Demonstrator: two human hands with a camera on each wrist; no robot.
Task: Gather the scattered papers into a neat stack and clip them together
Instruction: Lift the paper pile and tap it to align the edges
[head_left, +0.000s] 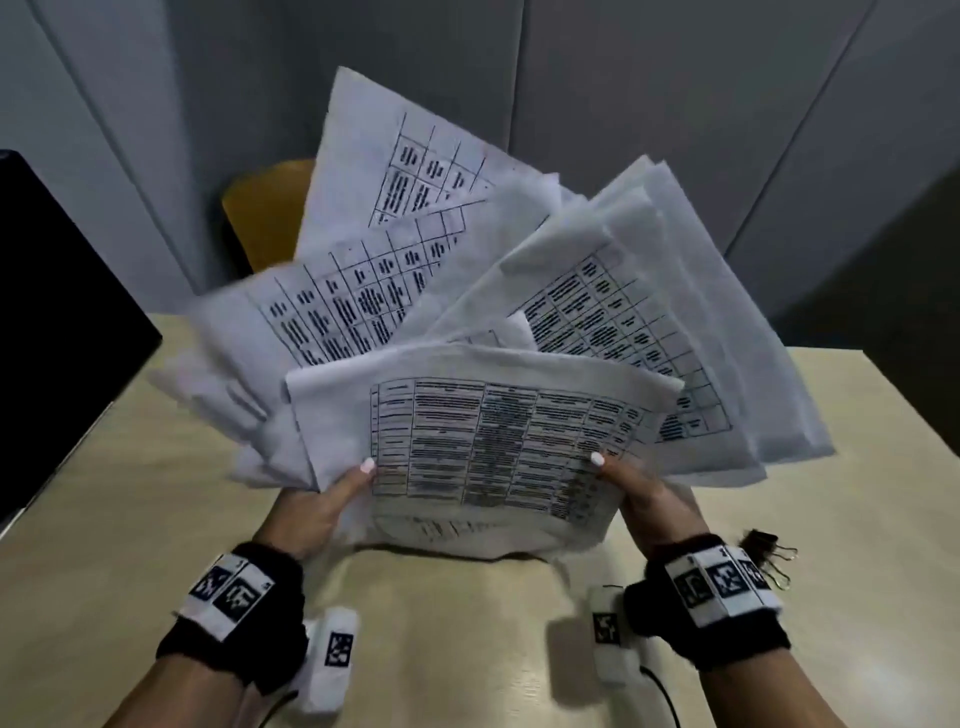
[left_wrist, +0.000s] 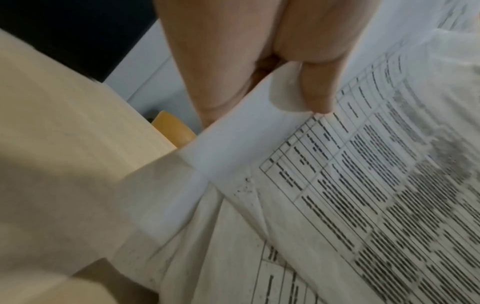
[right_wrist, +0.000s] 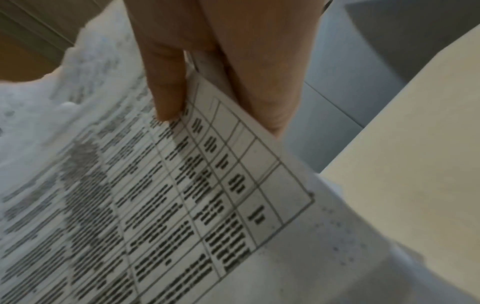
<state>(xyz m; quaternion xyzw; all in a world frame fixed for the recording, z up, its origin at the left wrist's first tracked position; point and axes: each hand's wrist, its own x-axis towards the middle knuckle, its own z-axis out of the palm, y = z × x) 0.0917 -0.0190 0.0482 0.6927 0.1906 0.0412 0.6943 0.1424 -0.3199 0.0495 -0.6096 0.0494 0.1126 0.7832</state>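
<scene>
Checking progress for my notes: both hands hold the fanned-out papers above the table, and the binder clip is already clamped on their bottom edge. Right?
Not quite. Both the left hand and right hand do hold the fanned papers, but the binder clip isn't on them: the head view shows it lying on the table beside the right wrist.

The fanned bundle of white printed paper sheets (head_left: 483, 332) is filling the middle of the pale wooden table (head_left: 130, 545), blocking passage to the far side. A black monitor screen (head_left: 57, 322) is walling off the left edge. A black binder clip with wire handles (head_left: 771, 553) is lying near right, beside the wrist. Bare tabletop is lying open near left, near centre and far right. An orange chair back (head_left: 265, 213) is standing beyond the far edge.
</scene>
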